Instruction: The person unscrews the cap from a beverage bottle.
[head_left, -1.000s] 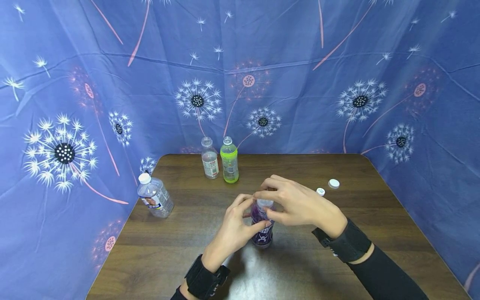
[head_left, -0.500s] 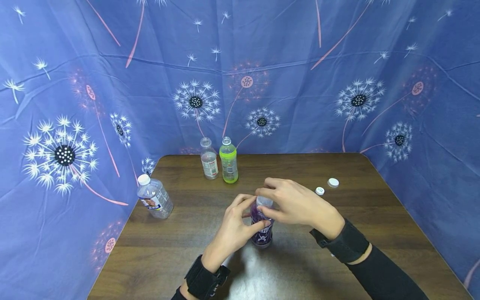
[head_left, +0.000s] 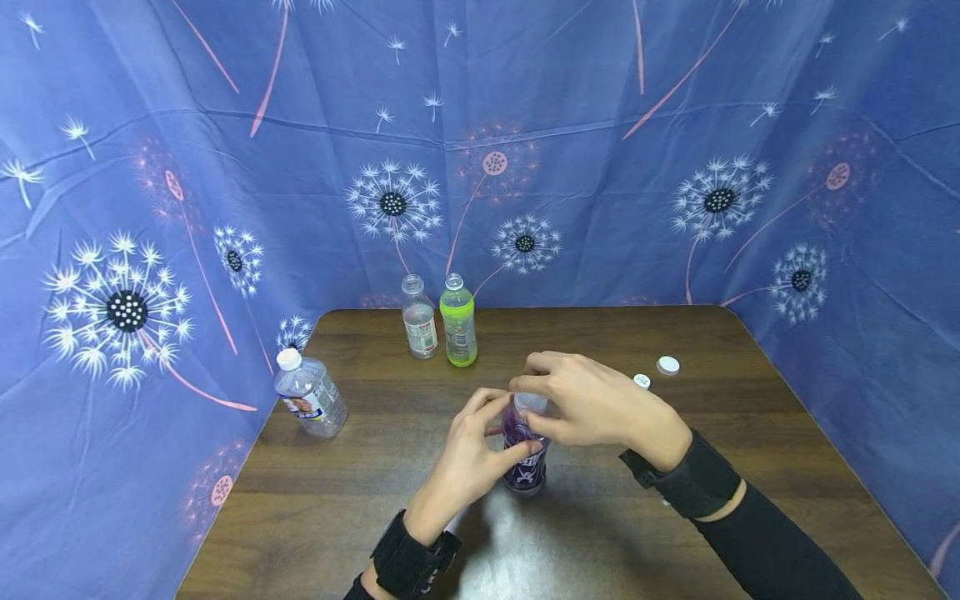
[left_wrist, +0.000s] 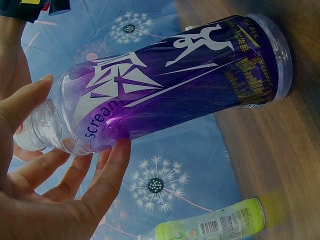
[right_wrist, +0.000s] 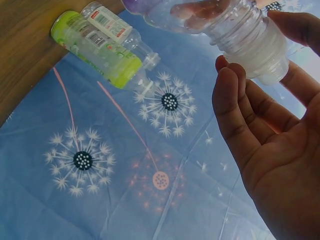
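A bottle with a purple label point(head_left: 523, 473) stands upright on the table, near its middle. My left hand point(head_left: 467, 458) holds it around the shoulder, thumb on one side and fingers on the other. In the left wrist view the label point(left_wrist: 175, 80) carries white shapes and lettering. On its neck sits a frosted, translucent cap point(right_wrist: 260, 52), narrower at the top. My right hand point(head_left: 600, 408) reaches over from the right and pinches this cap between thumb and fingers. From the head, the right fingers partly cover the cap.
Two capless bottles stand at the back, one clear point(head_left: 421, 329) and one with a lime-green label point(head_left: 460, 329). A larger clear bottle point(head_left: 315, 400) with a white cap is at the left table edge. Two loose white caps lie back right, a larger point(head_left: 667, 365) and a smaller point(head_left: 642, 381).
The right hand shifts slightly about the cap, its fingers and thumb changing position a little. The left hand and the bottle stay in place.
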